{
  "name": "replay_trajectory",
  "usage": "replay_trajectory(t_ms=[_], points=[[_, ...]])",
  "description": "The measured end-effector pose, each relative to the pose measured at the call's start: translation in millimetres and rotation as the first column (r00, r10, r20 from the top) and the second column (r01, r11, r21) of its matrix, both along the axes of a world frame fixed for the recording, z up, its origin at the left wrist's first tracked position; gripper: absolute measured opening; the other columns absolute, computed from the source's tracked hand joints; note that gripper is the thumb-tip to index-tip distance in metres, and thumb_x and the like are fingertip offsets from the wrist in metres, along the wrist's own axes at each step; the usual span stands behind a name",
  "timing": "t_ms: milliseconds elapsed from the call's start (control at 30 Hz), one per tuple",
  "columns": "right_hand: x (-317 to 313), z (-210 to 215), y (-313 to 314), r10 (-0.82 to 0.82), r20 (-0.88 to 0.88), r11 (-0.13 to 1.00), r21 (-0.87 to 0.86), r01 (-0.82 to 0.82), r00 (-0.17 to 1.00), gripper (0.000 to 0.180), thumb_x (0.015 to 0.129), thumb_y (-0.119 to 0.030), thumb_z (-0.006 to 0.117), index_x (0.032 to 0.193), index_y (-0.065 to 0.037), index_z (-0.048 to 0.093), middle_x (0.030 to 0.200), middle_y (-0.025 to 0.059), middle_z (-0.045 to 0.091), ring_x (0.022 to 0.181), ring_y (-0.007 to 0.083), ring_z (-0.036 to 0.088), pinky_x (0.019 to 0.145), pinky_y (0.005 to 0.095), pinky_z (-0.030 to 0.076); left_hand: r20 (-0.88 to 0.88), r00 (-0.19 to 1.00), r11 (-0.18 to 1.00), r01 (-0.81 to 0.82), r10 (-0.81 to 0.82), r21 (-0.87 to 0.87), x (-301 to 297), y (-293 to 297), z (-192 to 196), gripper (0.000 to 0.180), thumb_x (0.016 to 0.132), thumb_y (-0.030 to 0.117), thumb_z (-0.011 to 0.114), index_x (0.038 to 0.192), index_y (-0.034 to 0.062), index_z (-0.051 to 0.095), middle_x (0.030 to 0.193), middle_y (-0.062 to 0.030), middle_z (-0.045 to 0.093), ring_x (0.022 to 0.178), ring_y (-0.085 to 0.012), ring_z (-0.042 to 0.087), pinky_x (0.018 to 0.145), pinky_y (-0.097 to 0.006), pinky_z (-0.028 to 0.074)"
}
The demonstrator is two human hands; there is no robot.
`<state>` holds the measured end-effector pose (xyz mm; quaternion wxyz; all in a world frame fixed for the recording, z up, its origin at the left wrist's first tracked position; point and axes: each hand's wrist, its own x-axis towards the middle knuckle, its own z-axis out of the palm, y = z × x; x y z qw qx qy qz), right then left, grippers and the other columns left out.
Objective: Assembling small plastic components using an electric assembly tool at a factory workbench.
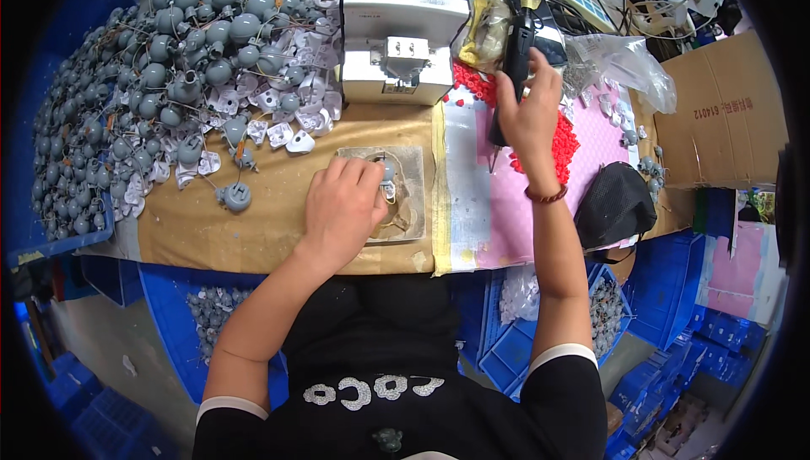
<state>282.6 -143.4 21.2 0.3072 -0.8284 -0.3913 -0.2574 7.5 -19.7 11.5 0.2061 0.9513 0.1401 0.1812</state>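
My left hand point(339, 205) is closed at a small grey round part with a white piece point(389, 172), pressed into a flat clear-and-tan fixture block point(412, 159) on the bench. The fingers partly cover the part. My right hand point(531, 118), with a dark red bracelet at the wrist, wraps round a black electric screwdriver point(515, 57), thumb on its left side. A cord runs up from the tool, and its thin bit points down over the pink sheet. Beside that hand lies a pile of small red parts point(564, 146).
A heap of grey round parts with wires point(152, 76) and white pieces covers the left. A white screw-feeder machine point(396, 72) stands ahead. To the right are a black pouch point(618, 203), a clear plastic bag point(629, 64) and a cardboard box point(726, 110). Blue crates point(164, 291) sit below.
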Motion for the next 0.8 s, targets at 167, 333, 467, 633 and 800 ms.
replay_trajectory(t_ms=[167,333,467,633,800], points=[[10.5,-9.0,4.3,-0.299,-0.367,0.933,-0.306,0.189,0.881,0.076,0.083,-0.027,0.078,0.143,0.005,0.042,0.113,0.0264,0.063,0.093,0.0393,0.066,0.079,0.0421,0.054,0.024,0.999,1.0,-0.022,0.022,-0.01,0.5,-0.4,-2.5,0.034,0.074,0.01,0.074,0.107,0.0066,0.064,0.095,-0.0073,0.061,0.093,-0.0284,0.058,0.079,-0.041,0.049],[17.7,-24.5,-12.9,0.07,-0.468,0.962,0.264,0.064,0.881,0.081,0.082,-0.023,0.08,0.145,0.006,0.037,0.117,0.0234,0.065,0.097,0.0269,0.068,0.081,0.0357,0.054,0.029,1.0,0.999,-0.005,0.006,-0.032,4.1,-1.9,0.0,0.032,0.075,0.01,0.074,0.105,0.0066,0.064,0.093,-0.0074,0.06,0.091,-0.0286,0.057,0.079,-0.04,0.049],[-31.0,54.2,12.3,0.505,-0.327,0.684,0.716,-0.139,0.798,0.068,0.092,-0.004,0.069,0.148,0.003,0.033,0.094,0.0072,0.064,0.079,0.0164,0.064,0.078,0.0312,0.052,0.023,0.999,0.999,-0.031,0.031,-0.012,-1.5,-1.0,-1.8,0.034,0.074,0.009,0.074,0.106,0.0066,0.064,0.093,-0.0076,0.06,0.091,-0.0286,0.057,0.078,-0.04,0.05],[-57.8,94.7,62.3,0.86,-0.12,0.33,0.872,-0.362,0.496,0.053,0.088,0.007,0.067,0.137,0.003,0.045,0.081,0.0049,0.066,0.069,0.0135,0.065,0.064,0.0263,0.053,0.051,0.999,0.999,-0.019,0.02,-0.026,-0.2,-1.0,0.7,0.034,0.074,0.009,0.074,0.106,0.0068,0.065,0.094,-0.0075,0.061,0.091,-0.0286,0.058,0.077,-0.04,0.05],[-58.9,96.8,111.6,0.839,-0.145,0.403,0.814,-0.419,0.525,0.023,0.083,0.0,0.076,0.097,-0.002,0.058,0.074,0.0024,0.066,0.063,0.0105,0.063,0.059,0.0236,0.051,0.068,0.997,0.999,-0.04,0.041,-0.018,1.1,-2.7,-4.0,0.032,0.074,0.01,0.074,0.105,0.0067,0.066,0.095,-0.0076,0.063,0.091,-0.0289,0.058,0.078,-0.041,0.05]])
